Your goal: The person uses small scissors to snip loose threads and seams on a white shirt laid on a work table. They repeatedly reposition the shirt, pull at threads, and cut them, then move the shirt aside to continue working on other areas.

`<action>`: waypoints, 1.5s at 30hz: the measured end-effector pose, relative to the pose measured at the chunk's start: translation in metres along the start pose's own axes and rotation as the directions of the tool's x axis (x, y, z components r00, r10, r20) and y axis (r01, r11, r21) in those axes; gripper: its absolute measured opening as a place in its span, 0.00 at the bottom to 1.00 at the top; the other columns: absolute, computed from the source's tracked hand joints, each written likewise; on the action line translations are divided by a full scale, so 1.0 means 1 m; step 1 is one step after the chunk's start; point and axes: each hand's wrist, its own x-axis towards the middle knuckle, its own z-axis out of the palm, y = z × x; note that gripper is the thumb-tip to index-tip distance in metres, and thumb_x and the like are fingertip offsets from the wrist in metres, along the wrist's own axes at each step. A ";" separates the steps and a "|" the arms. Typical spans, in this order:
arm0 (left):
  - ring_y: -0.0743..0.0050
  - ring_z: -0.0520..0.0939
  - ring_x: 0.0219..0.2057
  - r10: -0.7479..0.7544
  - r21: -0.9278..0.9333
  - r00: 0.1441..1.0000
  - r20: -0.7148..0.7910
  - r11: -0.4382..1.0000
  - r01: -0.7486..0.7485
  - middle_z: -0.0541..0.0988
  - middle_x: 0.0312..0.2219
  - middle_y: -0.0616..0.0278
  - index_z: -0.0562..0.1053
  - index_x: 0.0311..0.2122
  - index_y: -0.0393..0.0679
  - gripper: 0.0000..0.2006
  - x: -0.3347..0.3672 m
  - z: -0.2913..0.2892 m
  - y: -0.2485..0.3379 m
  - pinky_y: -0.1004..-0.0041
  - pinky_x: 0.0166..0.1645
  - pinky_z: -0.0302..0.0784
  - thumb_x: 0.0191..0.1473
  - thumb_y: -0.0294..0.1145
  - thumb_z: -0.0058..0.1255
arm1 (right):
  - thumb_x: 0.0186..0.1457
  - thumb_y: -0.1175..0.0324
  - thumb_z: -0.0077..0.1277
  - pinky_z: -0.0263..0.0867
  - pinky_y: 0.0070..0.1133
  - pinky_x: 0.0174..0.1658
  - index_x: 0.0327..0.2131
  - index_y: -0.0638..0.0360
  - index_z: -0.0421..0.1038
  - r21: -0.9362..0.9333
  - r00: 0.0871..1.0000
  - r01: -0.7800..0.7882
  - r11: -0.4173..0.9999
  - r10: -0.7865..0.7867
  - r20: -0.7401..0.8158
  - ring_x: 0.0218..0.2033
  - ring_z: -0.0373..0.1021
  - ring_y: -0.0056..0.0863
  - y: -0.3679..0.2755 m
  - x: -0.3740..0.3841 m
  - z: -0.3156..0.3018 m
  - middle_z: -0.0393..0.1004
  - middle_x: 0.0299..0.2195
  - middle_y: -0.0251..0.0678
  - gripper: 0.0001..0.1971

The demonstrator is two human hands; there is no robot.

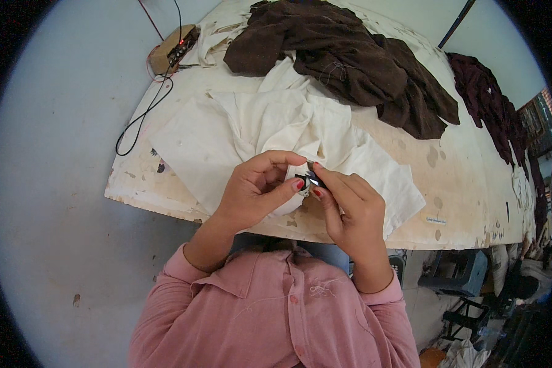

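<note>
1. I see a small dark, flat piece with a pale glint [308, 180] pinched between both hands, above the near edge of the counter [460, 202]; its long axis runs roughly left to right.
2. My left hand [257, 190] curls in from the left, thumb and forefinger forming a closed grip on the piece.
3. My right hand [349, 205] meets it from the right, fingertips clenched on the same piece.
4. Just behind lies a crumpled cream cotton cloth [257, 122], touching the hands.
5. Farther back sits a dark brown garment [349, 61]; a small cardboard box with wires [173, 49] stands at the far left corner.
</note>
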 end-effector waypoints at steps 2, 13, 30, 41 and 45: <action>0.91 0.74 0.34 -0.008 -0.023 1.000 0.003 1.000 0.009 0.75 0.35 0.69 0.68 0.51 0.36 0.17 0.004 0.000 0.001 0.88 0.37 0.68 0.55 0.16 0.50 | 0.46 0.77 0.57 0.67 0.23 0.29 0.45 0.58 0.75 -0.004 1.000 0.021 1.000 -0.021 -0.016 0.25 0.71 0.31 0.006 0.002 0.001 0.78 0.32 0.37 0.19; 0.88 0.76 0.35 -0.106 0.114 0.994 0.040 0.988 0.101 0.78 0.37 0.64 0.68 0.52 0.35 0.20 0.005 -0.006 0.006 0.86 0.36 0.70 0.53 0.15 0.52 | 0.47 0.75 0.56 0.67 0.24 0.28 0.45 0.52 0.75 0.021 0.995 0.083 0.996 -0.084 0.047 0.24 0.70 0.31 0.017 0.005 0.000 0.78 0.32 0.35 0.19; 0.92 0.73 0.31 -0.152 0.115 0.988 0.004 0.982 0.151 0.71 0.30 0.73 0.69 0.53 0.36 0.21 0.005 0.002 0.004 0.89 0.35 0.68 0.52 0.16 0.52 | 0.45 0.77 0.56 0.65 0.21 0.31 0.36 0.62 0.73 0.290 0.985 -0.165 0.943 0.139 0.106 0.26 0.69 0.32 0.018 0.007 0.013 0.71 0.27 0.40 0.11; 0.90 0.75 0.35 -0.170 0.006 0.985 -0.013 0.985 0.170 0.74 0.34 0.71 0.68 0.55 0.35 0.23 0.006 -0.007 0.006 0.88 0.39 0.70 0.52 0.15 0.52 | 0.55 0.69 0.52 0.66 0.23 0.34 0.52 0.60 0.68 0.192 0.987 -0.147 0.970 0.131 0.094 0.31 0.71 0.34 0.011 -0.006 -0.002 0.72 0.29 0.41 0.20; 0.89 0.75 0.32 -0.175 0.005 0.984 -0.027 0.985 0.175 0.75 0.32 0.70 0.66 0.56 0.33 0.25 0.008 -0.002 0.008 0.86 0.38 0.70 0.51 0.14 0.52 | 0.52 0.69 0.55 0.69 0.25 0.32 0.52 0.59 0.69 -0.083 0.994 -0.053 0.995 0.061 0.087 0.30 0.72 0.35 0.005 -0.010 -0.008 0.74 0.31 0.39 0.22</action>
